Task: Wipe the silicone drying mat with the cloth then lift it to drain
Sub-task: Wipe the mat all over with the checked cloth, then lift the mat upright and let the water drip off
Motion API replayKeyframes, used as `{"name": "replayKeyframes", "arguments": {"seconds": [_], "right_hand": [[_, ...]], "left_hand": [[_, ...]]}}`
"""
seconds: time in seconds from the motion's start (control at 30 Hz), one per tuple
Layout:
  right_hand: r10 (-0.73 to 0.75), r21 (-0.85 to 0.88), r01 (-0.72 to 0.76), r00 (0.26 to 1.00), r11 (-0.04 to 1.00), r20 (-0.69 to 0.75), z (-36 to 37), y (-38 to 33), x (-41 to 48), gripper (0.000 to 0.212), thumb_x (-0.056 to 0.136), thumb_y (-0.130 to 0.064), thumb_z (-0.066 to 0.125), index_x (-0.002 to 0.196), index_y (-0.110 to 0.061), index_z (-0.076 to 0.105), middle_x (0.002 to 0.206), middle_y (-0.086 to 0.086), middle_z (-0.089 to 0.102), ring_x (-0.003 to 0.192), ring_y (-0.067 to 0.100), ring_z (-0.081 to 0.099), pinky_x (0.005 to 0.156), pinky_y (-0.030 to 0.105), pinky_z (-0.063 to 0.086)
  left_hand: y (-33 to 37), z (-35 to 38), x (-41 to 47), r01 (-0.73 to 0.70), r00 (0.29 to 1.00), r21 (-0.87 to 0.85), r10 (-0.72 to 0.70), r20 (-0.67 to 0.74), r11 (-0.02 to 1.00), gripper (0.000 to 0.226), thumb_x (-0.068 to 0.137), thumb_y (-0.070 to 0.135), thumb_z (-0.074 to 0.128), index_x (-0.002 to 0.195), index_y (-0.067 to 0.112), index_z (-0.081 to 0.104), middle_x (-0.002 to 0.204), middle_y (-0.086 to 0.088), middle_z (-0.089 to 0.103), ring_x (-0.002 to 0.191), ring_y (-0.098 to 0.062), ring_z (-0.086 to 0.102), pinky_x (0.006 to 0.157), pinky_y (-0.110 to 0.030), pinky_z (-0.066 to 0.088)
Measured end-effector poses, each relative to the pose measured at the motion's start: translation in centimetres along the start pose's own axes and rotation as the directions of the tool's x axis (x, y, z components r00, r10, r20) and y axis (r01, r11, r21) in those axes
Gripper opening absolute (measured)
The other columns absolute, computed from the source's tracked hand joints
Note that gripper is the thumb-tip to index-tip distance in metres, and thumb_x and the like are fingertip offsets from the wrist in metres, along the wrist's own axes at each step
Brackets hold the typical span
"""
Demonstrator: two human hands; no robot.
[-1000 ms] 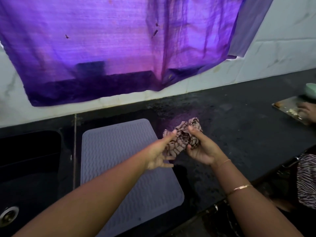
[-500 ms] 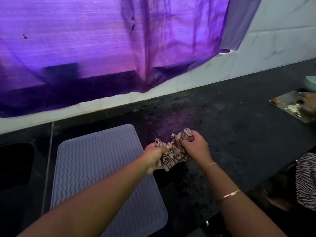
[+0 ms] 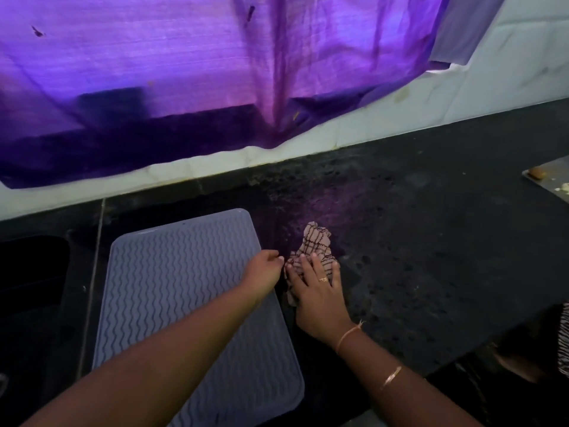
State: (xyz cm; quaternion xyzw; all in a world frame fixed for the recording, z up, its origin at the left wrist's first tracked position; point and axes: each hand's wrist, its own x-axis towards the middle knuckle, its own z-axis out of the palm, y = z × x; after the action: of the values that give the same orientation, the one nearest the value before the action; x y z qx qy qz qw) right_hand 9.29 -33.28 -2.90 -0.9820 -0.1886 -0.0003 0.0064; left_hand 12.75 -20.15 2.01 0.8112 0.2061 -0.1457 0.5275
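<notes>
Right hand (image 3: 317, 291): palm down, fingers straight and spread, pressing flat on the cloth (image 3: 317, 245); nothing is pinched or curled round. It wears a ring (image 3: 323, 279) on one finger, and a thin band (image 3: 349, 332) and a bangle (image 3: 391, 377) at the wrist. The cloth is light with dark checks, crumpled, and lies on the black counter (image 3: 431, 241); its far end sticks out beyond the fingertips. Left hand (image 3: 264, 269): just to the left of the cloth and apart from it by a narrow gap, fingers loosely curled, with nothing seen in them; it sits over the right edge of the silicone drying mat (image 3: 172, 288). The mat is grey with wavy ridges and rounded corners. It lies flat on the counter to the left of both hands, its right edge just beside the cloth. Sink (image 3: 30, 288): a dark basin left of the mat, beyond a strip of counter. Metal tray (image 3: 551, 177): well to the right of the pressing hand, at the frame's edge, with small food scraps on it. White wall (image 3: 400, 118): behind the counter. Purple fabric (image 3: 184, 72): hangs over the wall above the hands, backlit.
</notes>
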Motion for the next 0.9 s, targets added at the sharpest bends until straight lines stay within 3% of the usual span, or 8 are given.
{"name": "replayKeyframes", "arguments": {"seconds": [0.1,0.17,0.27,0.33,0.43,0.5,0.7,0.9], "right_hand": [[0.014,0.145,-0.016,1.0,0.989,0.015,-1.4,0.0,0.9,0.063,0.078,-0.027,0.055,0.14,-0.022,0.04,0.152,0.008,0.032,0.144,0.029,0.019,0.11,0.059,-0.003],[0.064,0.302,-0.061,0.998,0.951,0.002,-2.3,-0.2,1.2,0.056,0.081,-0.022,0.05,0.136,-0.024,0.042,0.15,0.004,0.03,0.143,0.023,0.016,0.112,0.056,-0.003],[0.036,0.424,0.039,0.985,0.905,-0.168,-3.4,-1.0,0.7,0.044,0.074,-0.02,0.047,0.116,-0.017,0.061,0.125,0.007,0.054,0.123,0.025,0.047,0.108,0.05,0.03],[-0.139,0.499,0.185,0.982,0.846,-0.129,-3.8,-2.5,-0.2,0.036,0.078,-0.021,0.046,0.107,-0.013,0.065,0.108,0.008,0.06,0.102,0.027,0.058,0.09,0.042,0.048],[-0.411,0.527,0.317,0.909,0.788,0.067,-3.7,-5.0,-1.9,0.026,0.084,-0.019,0.059,0.108,-0.013,0.066,0.105,0.01,0.059,0.098,0.027,0.057,0.087,0.038,0.046],[-0.477,0.541,0.344,0.87,0.768,0.123,-3.6,-6.6,-3.0,0.025,0.086,-0.021,0.062,0.11,-0.016,0.065,0.108,0.009,0.057,0.102,0.023,0.056,0.09,0.036,0.044],[-0.505,0.505,0.383,0.854,0.774,0.125,-3.0,-11.0,-6.8,0.031,0.086,-0.033,0.063,0.114,-0.019,0.062,0.114,0.004,0.051,0.107,0.02,0.049,0.091,0.032,0.041],[-0.48,0.392,0.403,0.87,0.827,0.116,-2.1,-13.3,-9.3,0.035,0.086,-0.044,0.06,0.114,-0.023,0.059,0.118,0.0,0.049,0.112,0.019,0.044,0.093,0.035,0.037]], "left_hand": [[-1.1,-1.6,0.0,-0.086,0.994,0.053,0.089,-0.055,0.995,0.031,0.098,0.017,0.049,0.126,0.01,0.058,0.13,-0.004,0.058,0.118,-0.016,0.053,0.091,-0.022,0.036],[-2.1,-2.9,-0.3,-0.153,0.984,0.112,0.162,-0.078,0.982,0.026,0.097,0.018,0.05,0.119,0.013,0.062,0.123,-0.002,0.062,0.109,-0.011,0.055,0.087,-0.02,0.038],[-3.7,-5.2,-1.4,-0.231,0.967,0.218,0.248,-0.053,0.948,0.022,0.094,0.017,0.057,0.114,0.014,0.064,0.116,0.001,0.065,0.107,-0.012,0.059,0.087,-0.02,0.041],[-5.0,-7.2,-2.9,-0.296,0.954,0.35,0.296,0.055,0.889,0.022,0.089,0.014,0.064,0.111,0.012,0.066,0.113,-0.001,0.066,0.106,-0.014,0.061,0.089,-0.02,0.043],[-7.4,-10.4,-6.0,-0.399,0.917,0.595,0.29,0.275,0.698,0.022,0.084,0.018,0.07,0.106,0.013,0.07,0.11,-0.002,0.066,0.103,-0.015,0.061,0.086,-0.019,0.041],[-9.3,-12.2,-8.2,-0.427,0.903,0.675,0.245,0.353,0.601,0.024,0.084,0.022,0.07,0.107,0.015,0.07,0.109,0.0,0.066,0.101,-0.012,0.06,0.08,-0.015,0.038],[-14.8,-14.6,-13.3,-0.468,0.865,0.671,0.141,0.482,0.574,0.03,0.079,0.034,0.075,0.104,0.018,0.067,0.104,0.005,0.062,0.085,-0.001,0.051,0.073,-0.014,0.037],[-17.6,-14.8,-15.5,-0.577,0.814,0.681,0.248,0.526,0.451,0.041,0.076,0.04,0.074,0.108,0.019,0.058,0.106,0.004,0.046,0.095,-0.011,0.046,0.077,-0.022,0.035]]}}
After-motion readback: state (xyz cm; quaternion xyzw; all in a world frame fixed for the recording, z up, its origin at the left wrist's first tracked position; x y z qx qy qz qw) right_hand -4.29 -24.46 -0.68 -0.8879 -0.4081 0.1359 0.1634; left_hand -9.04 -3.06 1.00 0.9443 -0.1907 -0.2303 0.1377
